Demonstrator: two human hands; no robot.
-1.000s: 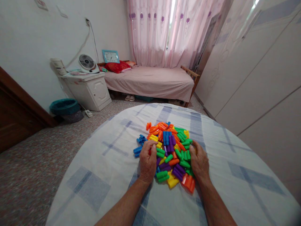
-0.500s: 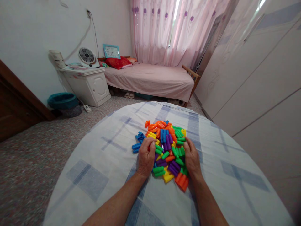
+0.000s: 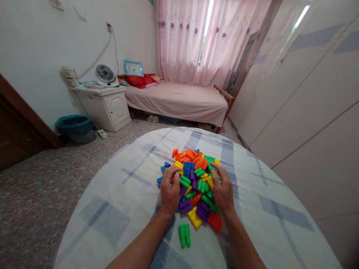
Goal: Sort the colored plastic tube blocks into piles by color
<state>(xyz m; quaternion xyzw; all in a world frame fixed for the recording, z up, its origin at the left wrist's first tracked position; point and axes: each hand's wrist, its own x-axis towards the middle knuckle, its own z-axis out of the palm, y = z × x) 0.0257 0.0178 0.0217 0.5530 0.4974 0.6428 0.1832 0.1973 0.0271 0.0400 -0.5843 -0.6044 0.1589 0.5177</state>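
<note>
Head view: block pile (image 3: 193, 181) between hands, on cloth-covered counter (image 3: 131, 201). Left hand (image 3: 169, 190) curled at pile's left edge, thumb-finger gap narrow; can't tell if red bit (image 3: 172, 180) inside is gripped. Right hand (image 3: 223, 188) loosely cupped, thumb and fingers apart, beside green blocks (image 3: 203, 185). Lone green block (image 3: 184, 235) nearer body than both hands. Suggest: fingers low, light touch, avoid toppling upper blocks.

Forearms (image 3: 140, 242) cropped, blue pieces (image 3: 159, 181) partly hidden
</note>
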